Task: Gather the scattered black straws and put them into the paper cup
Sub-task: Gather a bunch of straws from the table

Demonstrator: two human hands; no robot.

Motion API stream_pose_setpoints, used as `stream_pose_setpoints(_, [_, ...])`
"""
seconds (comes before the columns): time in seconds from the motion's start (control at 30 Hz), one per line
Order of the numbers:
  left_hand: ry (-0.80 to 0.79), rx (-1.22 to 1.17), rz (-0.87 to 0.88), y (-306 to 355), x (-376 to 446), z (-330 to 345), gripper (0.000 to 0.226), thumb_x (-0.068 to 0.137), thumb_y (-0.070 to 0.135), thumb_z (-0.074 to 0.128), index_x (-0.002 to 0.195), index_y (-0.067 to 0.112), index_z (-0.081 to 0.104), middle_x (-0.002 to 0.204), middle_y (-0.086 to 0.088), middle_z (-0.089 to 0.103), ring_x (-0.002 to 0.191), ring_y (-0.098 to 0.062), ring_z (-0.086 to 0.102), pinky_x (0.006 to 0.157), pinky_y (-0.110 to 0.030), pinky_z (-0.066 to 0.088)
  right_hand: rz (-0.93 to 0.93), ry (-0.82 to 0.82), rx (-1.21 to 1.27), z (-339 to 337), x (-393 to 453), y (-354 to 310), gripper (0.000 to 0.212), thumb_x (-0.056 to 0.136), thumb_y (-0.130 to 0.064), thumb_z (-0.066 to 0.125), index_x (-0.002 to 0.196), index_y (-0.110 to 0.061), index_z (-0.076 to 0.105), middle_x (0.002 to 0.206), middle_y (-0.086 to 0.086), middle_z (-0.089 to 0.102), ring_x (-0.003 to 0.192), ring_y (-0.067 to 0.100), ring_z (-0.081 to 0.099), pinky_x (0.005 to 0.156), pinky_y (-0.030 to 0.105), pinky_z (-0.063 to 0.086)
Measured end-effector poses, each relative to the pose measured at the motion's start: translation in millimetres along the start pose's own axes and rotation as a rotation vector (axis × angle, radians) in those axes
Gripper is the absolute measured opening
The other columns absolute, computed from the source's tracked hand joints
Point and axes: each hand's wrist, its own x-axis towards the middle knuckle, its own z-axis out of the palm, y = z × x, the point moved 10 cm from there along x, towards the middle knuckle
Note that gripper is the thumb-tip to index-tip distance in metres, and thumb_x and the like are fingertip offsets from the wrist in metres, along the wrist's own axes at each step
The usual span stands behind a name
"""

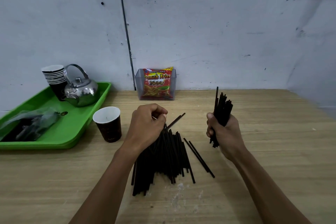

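Observation:
A pile of black straws lies on the wooden table in front of me, with two loose straws just right of it. My left hand hovers over the pile's far end and pinches one straw that points up and right. An upright bundle of black straws is gripped in my right hand, held to the right of the pile. The dark paper cup with a white inside stands left of my left hand, and no straws show in it.
A green tray at the left holds a steel kettle, a stack of paper cups and a plastic bag. A clear box with a red snack packet stands against the wall. Table edge runs along the right.

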Motion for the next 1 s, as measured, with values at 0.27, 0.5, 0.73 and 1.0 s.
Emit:
stream_pose_setpoints(0.27, [-0.016,-0.026,0.026,15,-1,19,0.016,0.089,0.009,0.061,0.088,0.02,0.073,0.075,0.003,0.071,0.071,-0.015,0.069,0.072,-0.035,0.059,-0.094,0.096,-0.054,-1,3,11,0.042,0.087,-0.019,0.072,0.066,0.005,0.045,0.06,0.016,0.047,0.053,0.023,0.044,0.048,0.021,0.043])
stream_pose_setpoints(0.5, [-0.131,-0.081,0.137,52,-4,68,0.022,0.094,0.018,0.06,0.114,0.021,0.067,0.094,0.009,0.068,0.077,-0.004,0.066,0.064,-0.013,0.049,-0.078,0.06,-0.063,-1,7,31,0.049,0.086,-0.023,0.072,0.067,0.009,0.04,0.058,0.013,0.044,0.052,0.021,0.04,0.051,0.029,0.037])
stream_pose_setpoints(0.73, [-0.463,0.387,0.464,87,-19,141,0.084,0.086,0.002,0.04,0.156,0.024,-0.001,0.165,0.007,0.001,0.151,-0.013,0.006,0.122,-0.036,0.015,-0.116,0.04,-0.18,-2,17,50,0.014,0.084,-0.006,0.064,0.075,0.004,0.06,0.067,0.018,0.065,0.062,0.039,0.062,0.05,0.046,0.049])
stream_pose_setpoints(1.0, [-0.482,0.386,0.398,78,-9,142,0.087,0.078,-0.006,0.036,0.156,0.024,0.012,0.164,0.01,0.005,0.151,-0.006,0.006,0.123,-0.038,0.015,-0.079,0.022,-0.14,1,18,47,0.048,0.075,-0.04,0.065,0.082,0.007,0.057,0.075,0.028,0.063,0.069,0.046,0.06,0.055,0.051,0.049])
